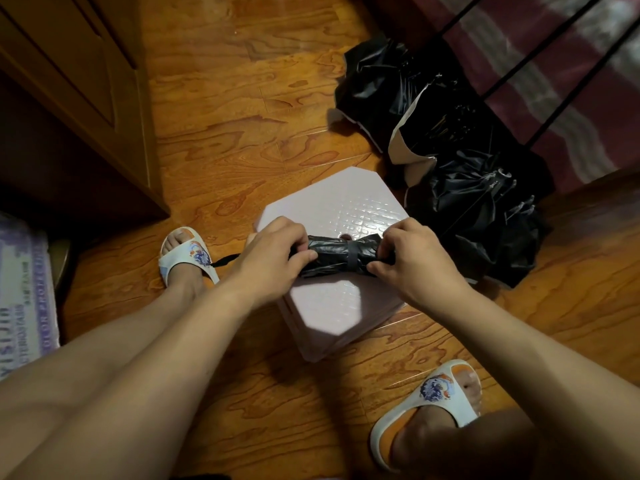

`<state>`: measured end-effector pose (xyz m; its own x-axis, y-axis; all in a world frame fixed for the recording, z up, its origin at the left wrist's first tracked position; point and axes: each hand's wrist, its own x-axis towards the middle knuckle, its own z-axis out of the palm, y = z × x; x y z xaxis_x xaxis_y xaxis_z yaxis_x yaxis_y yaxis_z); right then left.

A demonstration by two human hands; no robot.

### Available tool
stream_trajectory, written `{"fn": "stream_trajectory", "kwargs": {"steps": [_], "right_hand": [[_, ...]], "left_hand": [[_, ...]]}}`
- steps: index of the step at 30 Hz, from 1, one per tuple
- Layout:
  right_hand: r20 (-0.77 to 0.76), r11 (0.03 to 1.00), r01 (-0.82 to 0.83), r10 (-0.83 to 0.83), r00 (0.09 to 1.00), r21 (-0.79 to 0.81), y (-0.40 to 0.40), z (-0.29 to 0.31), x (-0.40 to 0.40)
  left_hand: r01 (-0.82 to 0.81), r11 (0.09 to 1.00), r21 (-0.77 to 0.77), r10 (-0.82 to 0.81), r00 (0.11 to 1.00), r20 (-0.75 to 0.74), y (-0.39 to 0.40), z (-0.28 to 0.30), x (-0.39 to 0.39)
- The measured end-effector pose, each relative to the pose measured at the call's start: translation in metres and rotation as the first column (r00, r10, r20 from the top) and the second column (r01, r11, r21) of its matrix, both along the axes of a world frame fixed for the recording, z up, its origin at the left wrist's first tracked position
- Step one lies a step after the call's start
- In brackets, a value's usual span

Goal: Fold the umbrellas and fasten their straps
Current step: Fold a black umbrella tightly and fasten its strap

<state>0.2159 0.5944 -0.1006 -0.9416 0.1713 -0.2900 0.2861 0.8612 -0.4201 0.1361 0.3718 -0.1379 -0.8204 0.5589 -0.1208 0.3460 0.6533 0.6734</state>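
Note:
A folded black umbrella [337,257] lies across a pale pink stool [332,306], with a dark strap [353,256] wrapped round its middle. My left hand [273,254] grips its left end, fingers curled over the fabric. My right hand [412,263] pinches its right end. A black wrist cord [225,260] trails out to the left from under my left hand. Two more umbrellas lie crumpled and unfolded on the floor at the right: one black with a pale lining [408,98], one black [485,216] just beside the stool.
The floor is orange-brown wood [225,116]. A wooden cabinet [69,98] stands at the left, a printed mat [24,289] below it. Striped bedding [571,64] fills the top right. My feet in white slippers [188,258] [429,410] flank the stool.

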Motion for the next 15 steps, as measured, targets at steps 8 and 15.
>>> {"fn": "stream_trajectory", "kwargs": {"steps": [8, 15], "right_hand": [[0.263, 0.785, 0.361, -0.259, 0.930, -0.503, 0.005, 0.015, -0.005], [0.184, 0.783, 0.508, -0.474, 0.861, -0.359, -0.011, -0.011, -0.007]], "left_hand": [[0.039, 0.999, 0.014, -0.039, 0.999, 0.024, -0.003, -0.001, -0.005], [-0.197, 0.973, -0.119, 0.194, 0.980, -0.037, 0.012, 0.001, 0.005]]}}
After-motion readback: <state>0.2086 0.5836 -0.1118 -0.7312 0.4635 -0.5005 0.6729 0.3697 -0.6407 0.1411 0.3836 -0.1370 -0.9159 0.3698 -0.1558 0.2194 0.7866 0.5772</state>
